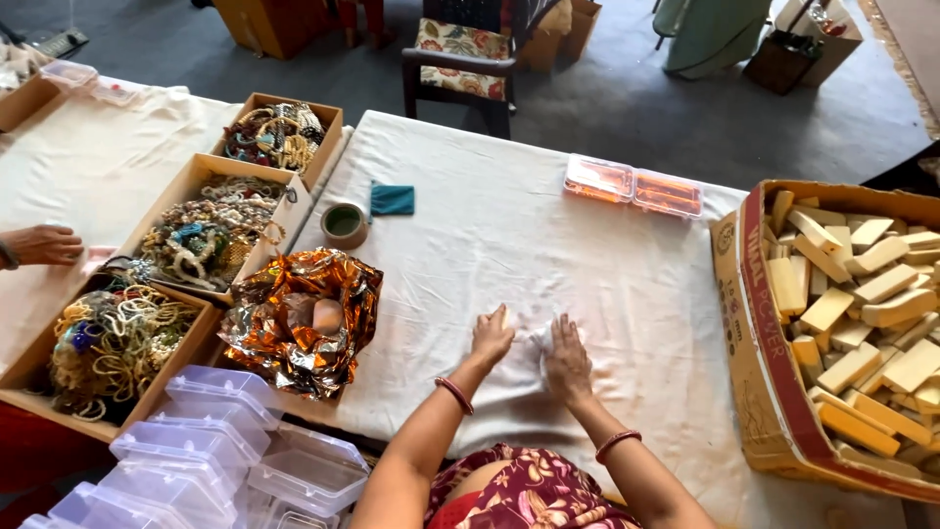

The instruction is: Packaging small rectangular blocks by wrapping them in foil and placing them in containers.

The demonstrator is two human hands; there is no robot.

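My left hand (491, 337) and my right hand (566, 359) rest close together on the white cloth (509, 235) that covers the table, near its front edge. Between them lies a small white object (537, 339), hard to tell from the cloth; the fingers of both hands touch or pinch it. Each wrist wears a reddish bangle. Whether the fingers grip the white piece firmly cannot be told.
A crumpled copper foil sheet (299, 318) lies left, with a tape roll (344, 224) and teal pouch (392, 199) behind. Cardboard trays of bead jewellery (211, 230) stand at left, clear plastic boxes (225, 446) bottom left, an orange-tinted case (633, 185) at the back, a carton of tan blocks (862, 313) right. Another person's hand (41, 244) is far left.
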